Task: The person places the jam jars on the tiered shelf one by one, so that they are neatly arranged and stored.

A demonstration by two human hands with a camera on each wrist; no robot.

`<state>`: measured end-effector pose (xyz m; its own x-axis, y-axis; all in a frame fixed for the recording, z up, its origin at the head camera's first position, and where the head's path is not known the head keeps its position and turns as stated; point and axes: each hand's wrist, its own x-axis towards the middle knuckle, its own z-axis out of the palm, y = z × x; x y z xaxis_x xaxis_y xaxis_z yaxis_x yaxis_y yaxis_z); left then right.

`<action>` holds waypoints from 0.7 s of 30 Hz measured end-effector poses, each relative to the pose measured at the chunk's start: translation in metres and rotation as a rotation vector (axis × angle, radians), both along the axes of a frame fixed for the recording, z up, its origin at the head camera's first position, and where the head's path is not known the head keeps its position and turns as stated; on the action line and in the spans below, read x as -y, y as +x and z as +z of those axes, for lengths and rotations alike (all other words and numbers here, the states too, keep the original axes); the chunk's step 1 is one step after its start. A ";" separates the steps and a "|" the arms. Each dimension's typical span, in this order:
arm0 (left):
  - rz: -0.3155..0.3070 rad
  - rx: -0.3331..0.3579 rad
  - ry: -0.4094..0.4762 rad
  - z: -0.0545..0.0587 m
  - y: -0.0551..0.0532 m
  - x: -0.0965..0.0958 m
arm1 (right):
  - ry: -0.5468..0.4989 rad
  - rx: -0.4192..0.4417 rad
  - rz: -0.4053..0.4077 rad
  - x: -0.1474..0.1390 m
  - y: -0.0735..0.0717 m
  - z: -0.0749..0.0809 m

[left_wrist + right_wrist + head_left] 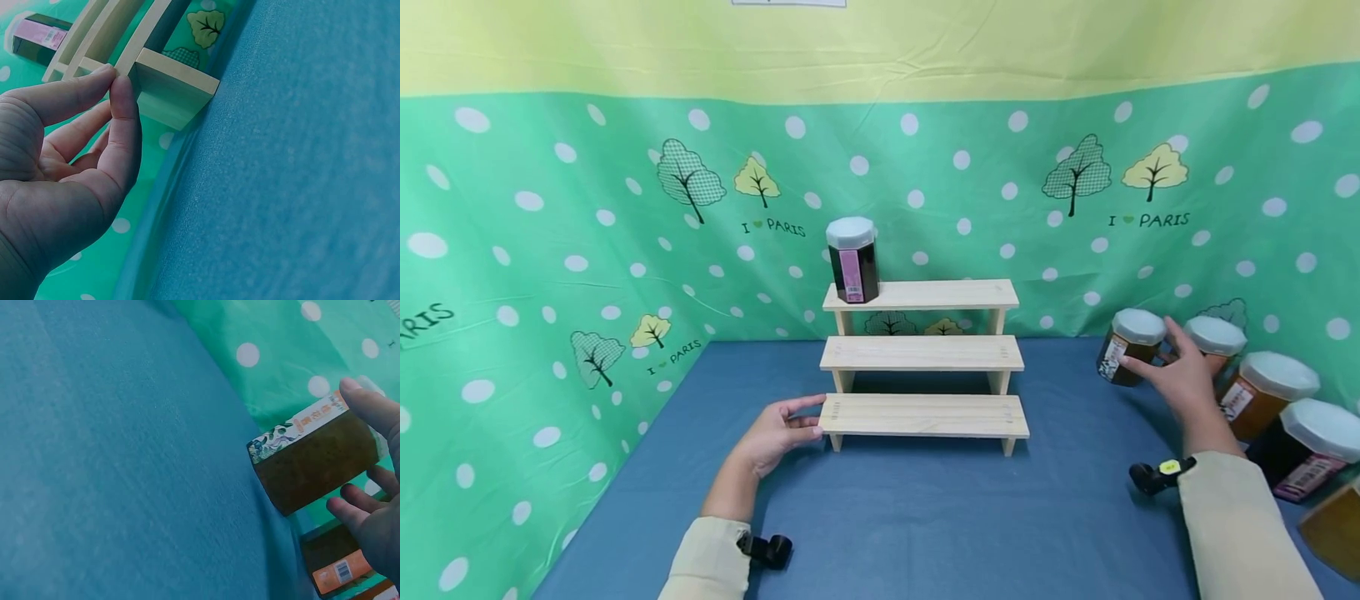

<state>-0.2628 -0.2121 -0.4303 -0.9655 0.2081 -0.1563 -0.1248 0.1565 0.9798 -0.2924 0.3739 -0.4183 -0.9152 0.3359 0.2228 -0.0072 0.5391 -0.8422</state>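
A three-step wooden display shelf (921, 352) stands on the blue cloth. At the left end of its lowest step, my left hand (778, 437) pinches the board's edge between thumb and fingers. The left wrist view shows the thumb and index fingertip meeting at the wooden end (178, 78). Over on the right, my right hand (1183, 375) holds a brown jar (1118, 358) with a white lid, thumb on one side and fingers on the other. In the right wrist view, the jar's floral label (297, 428) faces up beside the thumb. A dark jar with a pink label (852, 271) stands on the top step's left end.
Several more lidded jars line the right side, among them an amber jar (1247, 400) and a dark jar (1292, 458). A green dotted curtain (917, 225) hangs behind the shelf and down the left side. Blue cloth (917, 525) covers the table.
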 end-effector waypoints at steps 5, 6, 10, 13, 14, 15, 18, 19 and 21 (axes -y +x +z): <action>-0.002 -0.003 -0.001 -0.001 0.001 0.000 | -0.007 -0.042 -0.061 0.001 -0.009 -0.004; -0.003 -0.003 0.000 -0.001 0.001 0.001 | -0.010 -0.046 -0.074 0.002 -0.010 -0.004; -0.005 -0.005 0.002 -0.001 0.001 0.001 | -0.011 -0.067 -0.088 0.003 -0.014 -0.003; -0.008 -0.007 -0.002 0.000 0.001 0.002 | 0.001 -0.085 -0.085 0.005 -0.013 -0.001; -0.009 -0.007 -0.002 0.000 0.001 0.002 | 0.007 -0.084 -0.090 0.005 -0.013 -0.002; -0.010 -0.006 -0.002 0.000 0.001 0.002 | 0.010 -0.083 -0.095 0.006 -0.013 -0.002; -0.013 -0.004 0.000 -0.001 0.001 0.002 | 0.021 -0.086 -0.113 0.007 -0.011 -0.002; -0.014 -0.004 0.001 -0.001 0.000 0.002 | 0.022 -0.087 -0.118 0.008 -0.011 -0.002; -0.010 -0.004 0.003 -0.001 0.000 0.001 | 0.029 -0.083 -0.122 0.009 -0.009 -0.002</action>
